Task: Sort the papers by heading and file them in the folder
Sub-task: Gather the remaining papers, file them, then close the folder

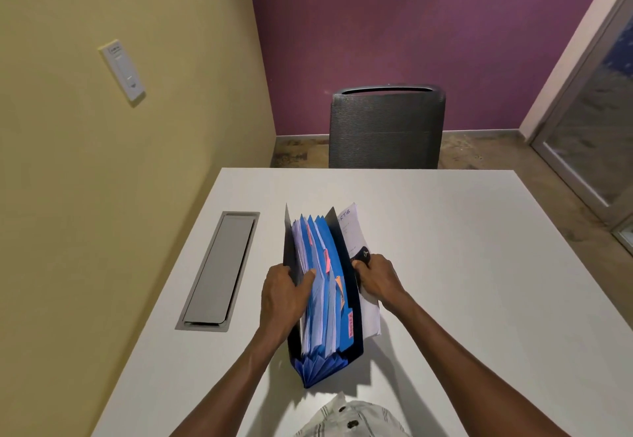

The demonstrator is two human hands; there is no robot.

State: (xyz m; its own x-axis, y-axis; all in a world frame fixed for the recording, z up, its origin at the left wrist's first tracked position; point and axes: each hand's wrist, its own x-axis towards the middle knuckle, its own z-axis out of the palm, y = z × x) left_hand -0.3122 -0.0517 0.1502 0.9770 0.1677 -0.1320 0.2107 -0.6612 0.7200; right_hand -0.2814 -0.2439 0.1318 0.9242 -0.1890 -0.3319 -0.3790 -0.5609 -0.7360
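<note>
Blue pleated plastic accordion folder (325, 299) stands open on my smooth white worktop (462, 265), stuffed with white papers (310, 286). My left hand (282, 294) pinches its dark front cover; my right hand (376, 277) grips the back cover.

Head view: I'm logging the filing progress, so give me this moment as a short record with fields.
folder: blue accordion folder standing open on the white table
contents: papers between blue dividers with coloured tabs
left hand: grips the left cover, thumb inside
right hand: grips the right cover
loose paper: white sheet beside the folder's right side, not yet filed
beyond: grey chair
</note>
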